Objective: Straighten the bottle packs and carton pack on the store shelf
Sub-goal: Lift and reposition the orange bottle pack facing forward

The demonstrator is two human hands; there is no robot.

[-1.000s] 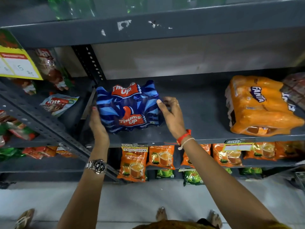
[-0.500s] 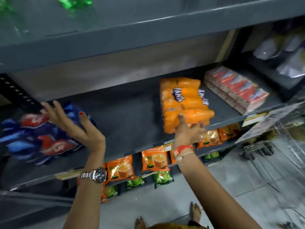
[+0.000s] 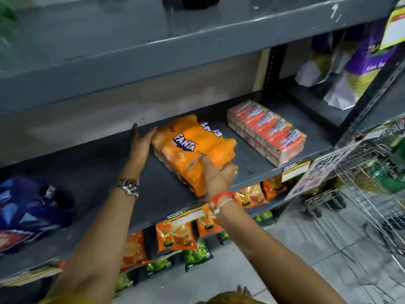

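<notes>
1. We read "FANTA" twice on the orange bottle pack: one logo upright toward us, a second on its far end that we see reversed or upside down.
2. The pack lies flat on the grey shelf, long axis running from front edge toward the back wall, skewed to the left at the back.
3. Right of the Fanta pack, apart from it, sits the red-orange carton pack; its print is too blurred to read.
4. Far left of the Fanta pack lies the blue bottle pack, label blurred.
5. Our left hand presses flat, fingers extended together, against the pack's rear left side.
6. Our right hand clasps the pack's near corner, fingers curled.
7. Shelf-edge tags read "SUPER MARKET".
</notes>
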